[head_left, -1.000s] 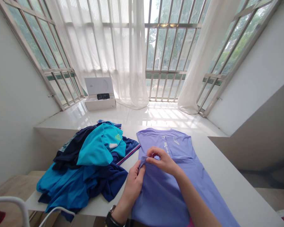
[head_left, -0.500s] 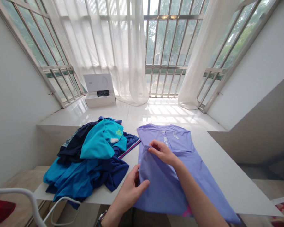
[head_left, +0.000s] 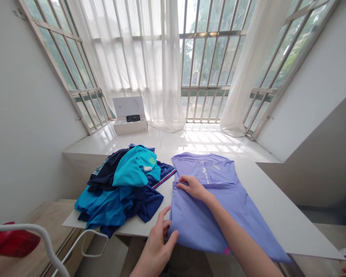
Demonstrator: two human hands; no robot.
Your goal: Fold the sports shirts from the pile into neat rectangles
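Note:
A lavender T-shirt (head_left: 207,219) lies on the white table, its lower part folded up over the chest. Pale lettering and a small logo show above the fold, and a pink patch is at its near edge. My right hand (head_left: 192,187) is closed on the left corner of the folded-up hem, fingers bent over it. My left hand (head_left: 158,238) is at the shirt's lower left edge, thumb and index finger apart; the lower fingers are partly hidden against the fabric. To the left is a heap of blue, turquoise and navy clothes (head_left: 135,167).
The white table (head_left: 288,223) meets a window ledge (head_left: 173,142) at the back. An open white box (head_left: 131,126) with a black device stands there. White curtains (head_left: 170,77) hang before barred windows. A white curved tube frame (head_left: 43,238) and a red object (head_left: 14,242) are at lower left.
The raised corner of the hem has been lowered and now lies flat across the shirt under my right hand. My left hand remains by the shirt's left edge. The view has shifted slightly.

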